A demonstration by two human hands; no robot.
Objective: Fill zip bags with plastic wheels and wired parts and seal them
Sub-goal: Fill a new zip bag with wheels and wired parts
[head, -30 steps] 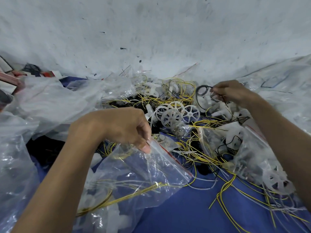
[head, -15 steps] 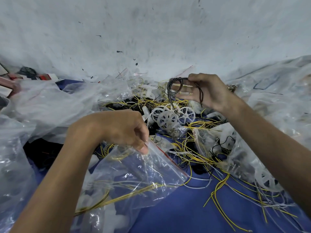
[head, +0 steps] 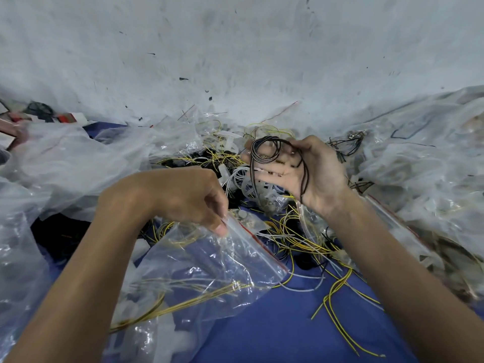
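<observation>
Two hands, one bag, one coil.
Thumb and fingertips of your left hand (head: 183, 197) pinch the open rim of the clear plastic zip bag with a red seal strip (head: 209, 265), which sags onto the blue cloth (head: 275, 331). The curled fingers of your right hand (head: 311, 174), palm up, hold a coil of thin black wire (head: 264, 150) above the tangled heap of yellow and white wires (head: 296, 239).

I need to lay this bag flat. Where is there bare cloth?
Bare blue cloth shows only at the near edge, between the zip bag and the right arm, with stray yellow wires along its right side. Farther out it is crowded: tangled wires in the middle, loose bags on both sides.
</observation>
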